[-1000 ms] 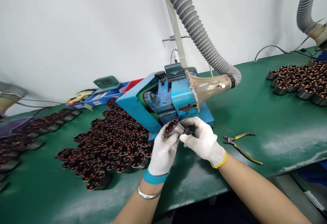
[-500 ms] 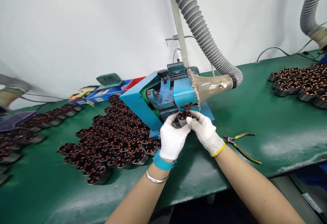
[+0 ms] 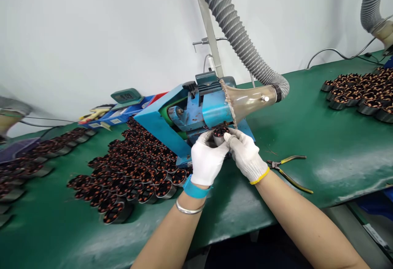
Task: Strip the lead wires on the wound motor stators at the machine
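Note:
A round metal part with a black core and copper windings point(image 3: 220, 135) is held between both gloved hands, just below the front of a blue machine point(image 3: 216, 109). My left hand point(image 3: 208, 158), in a white glove with a teal band at the wrist, has its fingers closed round the part's left side. My right hand point(image 3: 245, 151), in a white glove with a yellow cuff, grips the part's right side, thumb against its near wall. Fingertips on the far side are partly hidden.
Many similar parts point(image 3: 147, 175) stand left of the machine, and others point(image 3: 370, 104) at the right. Yellow-handled pliers point(image 3: 290, 172) lie right of my hands. A grey hose point(image 3: 242, 35) joins the clear funnel point(image 3: 250, 101). A blue bin point(image 3: 123, 114) sits behind.
The camera view has shifted slightly, so the machine appears further left. Both hands keep hold of the part, which appears slightly higher and a little more tilted.

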The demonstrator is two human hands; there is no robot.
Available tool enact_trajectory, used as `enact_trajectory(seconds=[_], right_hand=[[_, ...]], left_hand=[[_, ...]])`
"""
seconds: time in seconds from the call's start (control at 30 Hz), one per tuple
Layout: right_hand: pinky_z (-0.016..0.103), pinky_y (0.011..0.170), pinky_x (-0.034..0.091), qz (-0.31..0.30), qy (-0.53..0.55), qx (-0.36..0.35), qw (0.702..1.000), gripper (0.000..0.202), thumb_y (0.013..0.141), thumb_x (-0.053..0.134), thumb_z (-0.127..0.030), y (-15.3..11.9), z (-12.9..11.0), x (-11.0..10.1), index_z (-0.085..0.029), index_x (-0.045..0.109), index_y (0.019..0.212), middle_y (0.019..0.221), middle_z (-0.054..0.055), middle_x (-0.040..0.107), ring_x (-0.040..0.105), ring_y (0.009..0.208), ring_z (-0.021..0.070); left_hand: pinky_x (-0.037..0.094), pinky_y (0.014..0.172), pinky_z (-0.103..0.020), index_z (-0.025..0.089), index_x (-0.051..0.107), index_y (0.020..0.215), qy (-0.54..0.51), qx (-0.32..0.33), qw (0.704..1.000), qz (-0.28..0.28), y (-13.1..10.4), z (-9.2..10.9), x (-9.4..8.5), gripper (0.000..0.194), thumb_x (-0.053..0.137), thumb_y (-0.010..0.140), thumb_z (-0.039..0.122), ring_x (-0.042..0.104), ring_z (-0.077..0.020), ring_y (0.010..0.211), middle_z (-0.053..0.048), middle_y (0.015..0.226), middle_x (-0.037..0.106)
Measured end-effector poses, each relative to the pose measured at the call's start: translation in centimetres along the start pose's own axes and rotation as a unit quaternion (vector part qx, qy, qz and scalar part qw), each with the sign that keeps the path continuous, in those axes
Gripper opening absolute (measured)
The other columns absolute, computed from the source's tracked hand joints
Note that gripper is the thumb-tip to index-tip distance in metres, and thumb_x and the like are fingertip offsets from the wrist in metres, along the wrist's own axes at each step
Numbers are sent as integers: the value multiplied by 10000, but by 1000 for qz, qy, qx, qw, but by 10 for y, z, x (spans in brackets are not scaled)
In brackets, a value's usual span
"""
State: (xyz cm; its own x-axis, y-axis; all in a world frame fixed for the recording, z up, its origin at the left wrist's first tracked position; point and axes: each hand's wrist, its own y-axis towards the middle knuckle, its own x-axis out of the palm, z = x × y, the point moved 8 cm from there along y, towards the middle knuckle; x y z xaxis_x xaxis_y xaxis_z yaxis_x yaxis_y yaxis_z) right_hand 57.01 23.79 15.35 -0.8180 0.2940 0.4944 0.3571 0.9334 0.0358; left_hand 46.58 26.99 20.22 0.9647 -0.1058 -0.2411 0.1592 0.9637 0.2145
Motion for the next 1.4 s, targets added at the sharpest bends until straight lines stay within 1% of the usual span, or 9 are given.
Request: enact_trajectory(seconds=[0.2,0.4,0.6,0.73,0.87,1.0,1.1,1.2,1.4], right_hand=[[372,915,524,-4,5,27,1000,374,771,674,-387,2,2,11,-158,646,1065,1034,86,707,652,995,239],[356,911,523,1,-10,-12,1000,351,769,666,-361,-11,-6,1,-175,627,1063,1018,72,701,653,966,210],[386,870,514,-107,-210,-96,967,377,682,724,-296,-47,-28,28,-182,631,1029,1002,72,648,618,943,219],[344,781,503,-154,-287,-101,940,303,726,687,-284,-58,-28,37,-208,638,1016,932,42,630,607,866,195],[321,722,496,-143,-360,-83,918,264,794,633,-338,-56,-15,34,-246,629,1042,939,33,645,624,861,197],[295,640,505,-152,-420,-102,889,241,819,608,-393,-58,-5,36,-278,621,1030,980,27,665,646,849,200],[277,590,522,-181,-455,-111,865,261,822,613,-428,-60,3,39,-286,629,1040,1034,32,678,674,847,204],[279,579,543,-181,-483,-122,848,281,830,607,-459,-58,6,36,-276,640,1042,1045,54,684,693,861,222],[324,671,568,-172,-519,-179,818,278,861,574,-451,-54,3,38,-264,618,1062,1004,59,680,697,871,231]], left_hand=[[549,721,-315,128,677,885,34,5,998,48,0,-6,-14,350,773,628,344,673,-218,783,-68,831,739],[556,823,-359,138,662,952,-11,-1,1000,-6,-11,-2,-4,411,788,613,332,687,-242,871,-89,936,740],[562,843,-375,176,638,1016,-53,12,998,-44,-48,-7,-50,482,832,597,317,697,-244,862,-72,912,732],[534,909,-390,175,639,1116,-61,-56,996,-30,-80,-31,-119,580,829,621,410,677,-280,995,-116,1074,714],[527,935,-405,152,671,1114,81,-136,986,48,-111,-59,-226,647,853,563,437,672,-302,1008,-136,1099,715],[527,943,-429,118,698,1009,242,-270,909,206,-125,-93,-348,543,819,570,414,674,-323,1012,-140,1025,740],[509,963,-446,27,598,1179,288,-288,857,317,-115,-106,-405,690,767,621,395,590,-372,1184,-249,1208,649],[490,992,-383,14,426,1360,302,-265,849,342,-100,-112,-411,809,699,702,396,485,-328,1322,-275,1421,472],[462,1005,-414,144,691,1022,338,-236,885,218,-87,-115,-332,646,857,466,425,644,-331,1081,-148,1111,708]])
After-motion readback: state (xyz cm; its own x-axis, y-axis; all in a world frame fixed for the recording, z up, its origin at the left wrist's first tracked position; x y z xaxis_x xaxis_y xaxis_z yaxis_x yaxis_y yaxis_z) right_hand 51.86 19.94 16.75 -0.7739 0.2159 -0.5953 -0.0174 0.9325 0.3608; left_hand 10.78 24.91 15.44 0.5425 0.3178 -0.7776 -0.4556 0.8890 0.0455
